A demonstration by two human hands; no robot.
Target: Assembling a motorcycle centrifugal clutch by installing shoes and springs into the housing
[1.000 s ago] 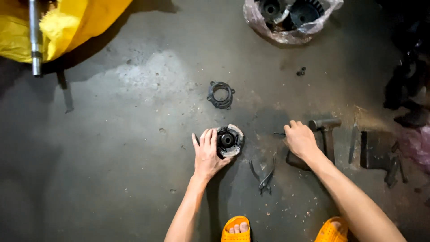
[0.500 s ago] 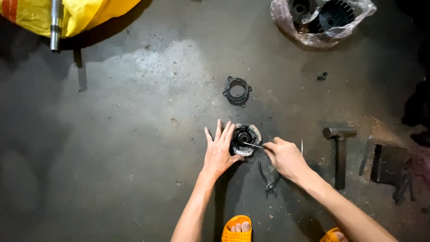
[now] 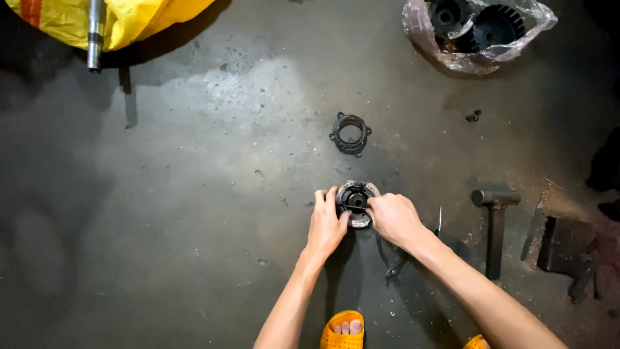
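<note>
A round metal part with a dark hub lies on the concrete floor in the head view. My left hand grips its left side, fingers curled over the rim. My right hand presses against its right side and pinches a thin metal tool whose tip points into the dark centre. A black ring flange lies on the floor just beyond the part, touched by neither hand.
A hammer and a dark metal block lie to the right. Pliers sit under my right forearm. A plastic bag of black gears is at top right. A yellow sack with a steel shaft is at top left. My orange sandal is below.
My right hand left the hammer's side, came over to the round part with the thin tool, and now presses against it. My left hand's fingers closed onto the rim.
</note>
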